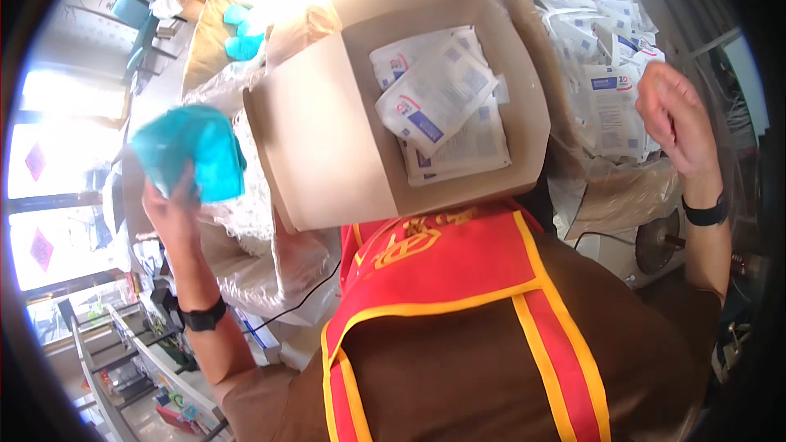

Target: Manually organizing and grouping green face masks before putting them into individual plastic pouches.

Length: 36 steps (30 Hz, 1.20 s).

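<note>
My left hand (173,206) is raised at the left, its fingers closed on a folded teal cloth-like bundle (214,151), slightly blurred. At the far right, my right hand (678,119) is curled closed beside a heap of white packets (610,106) with blue and red print. Whether its fingers hold one of those packets cannot be made out. Between my hands an open brown cardboard box (319,147) tilts against my front. Several flat white printed packets (442,98) overlap inside it.
A large carton (602,196) lined with clear plastic holds the heaped packets. More teal bundles (242,37) lie in another plastic-lined carton at the back left. A thin black cable (299,304) hangs at the lower left, near a grey metal rack (106,360).
</note>
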{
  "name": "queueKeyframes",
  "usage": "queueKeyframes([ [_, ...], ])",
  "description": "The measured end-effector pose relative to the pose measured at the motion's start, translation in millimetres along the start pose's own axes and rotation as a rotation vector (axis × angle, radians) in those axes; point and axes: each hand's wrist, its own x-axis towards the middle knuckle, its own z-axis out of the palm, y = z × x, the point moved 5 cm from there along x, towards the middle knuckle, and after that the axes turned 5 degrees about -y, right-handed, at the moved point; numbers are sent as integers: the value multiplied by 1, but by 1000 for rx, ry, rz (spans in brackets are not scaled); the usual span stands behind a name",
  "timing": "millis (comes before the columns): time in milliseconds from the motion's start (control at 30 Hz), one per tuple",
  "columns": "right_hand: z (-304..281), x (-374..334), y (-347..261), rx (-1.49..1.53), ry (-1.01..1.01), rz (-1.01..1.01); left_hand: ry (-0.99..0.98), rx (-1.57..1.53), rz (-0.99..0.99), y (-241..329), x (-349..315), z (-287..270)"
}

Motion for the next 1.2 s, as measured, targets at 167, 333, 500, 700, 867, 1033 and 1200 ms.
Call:
queueKeyframes([
  [167,58,32,31,668,-201,-146,-84,-1074,114,48,-14,60],
  [333,121,81,18,539,-292,-162,-430,-1742,45,76,-27,101],
  [500,159,115,-6,312,-355,-205,-1098,-1407,306,156,-44,145],
  [700,201,121,18,354,-539,-137,-1047,-1615,293,167,-47,156],
  [867,204,105,35,458,-574,-63,-958,-1765,350,163,-44,159],
  [1033,210,86,17,485,-716,6,-740,-1740,361,155,-37,157],
  [1200,218,82,20,436,-752,16,-331,-1469,392,126,-16,143],
])
